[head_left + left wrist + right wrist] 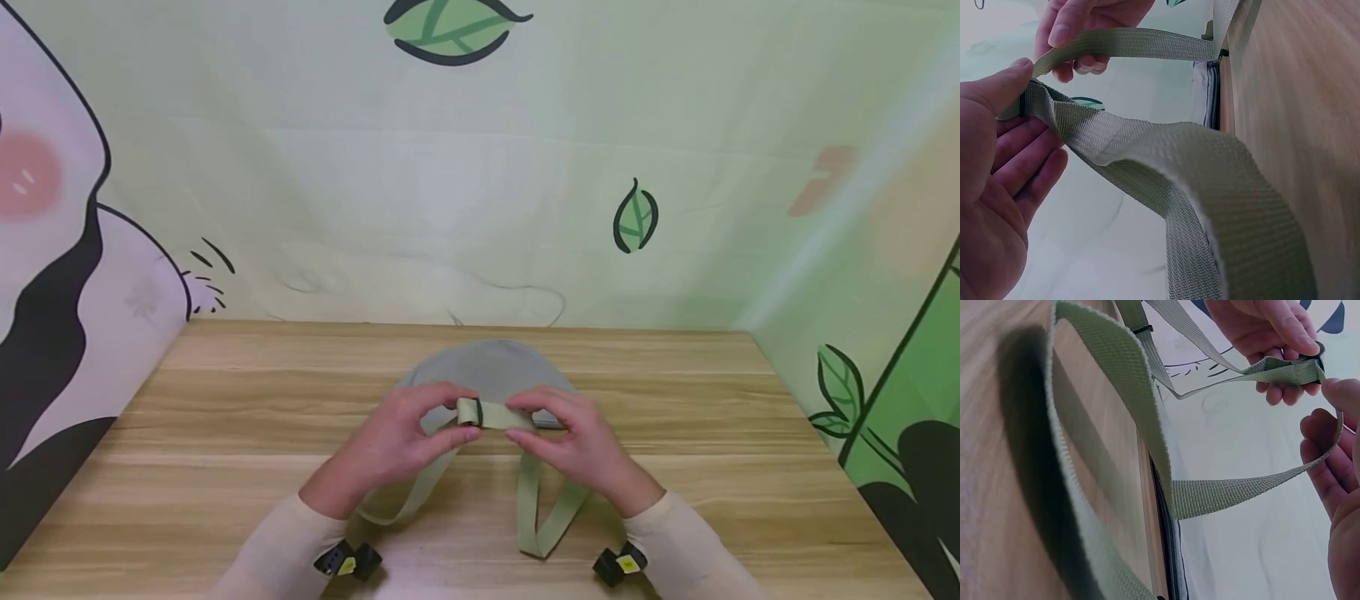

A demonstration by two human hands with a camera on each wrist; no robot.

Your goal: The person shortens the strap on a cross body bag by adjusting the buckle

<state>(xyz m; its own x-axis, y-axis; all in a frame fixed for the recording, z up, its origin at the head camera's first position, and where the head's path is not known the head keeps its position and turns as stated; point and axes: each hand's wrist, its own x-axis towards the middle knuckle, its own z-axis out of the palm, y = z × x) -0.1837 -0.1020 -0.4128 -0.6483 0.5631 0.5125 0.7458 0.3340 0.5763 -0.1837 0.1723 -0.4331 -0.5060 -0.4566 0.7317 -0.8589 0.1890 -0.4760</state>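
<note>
A grey, rounded fabric bag (495,364) lies on the table just beyond both hands, partly hidden by them. Its pale green webbing strap (498,416) is raised between the hands, with a dark slider buckle (480,412) on it. Thumb and fingers of my left hand (401,437) pinch the doubled strap at the buckle. To the right of the buckle, my right hand (576,437) pinches the strap between thumb and fingertips. In the right wrist view, the webbing (1241,490) curves from the right fingers down toward the bag's zipper edge (1169,550).
Loops of the strap hang toward the wooden table (247,400), one by each hand. A printed backdrop (480,167) with leaves rises behind the table's far edge. Each sleeve carries a small black wrist camera, left camera (348,561) and right camera (620,564).
</note>
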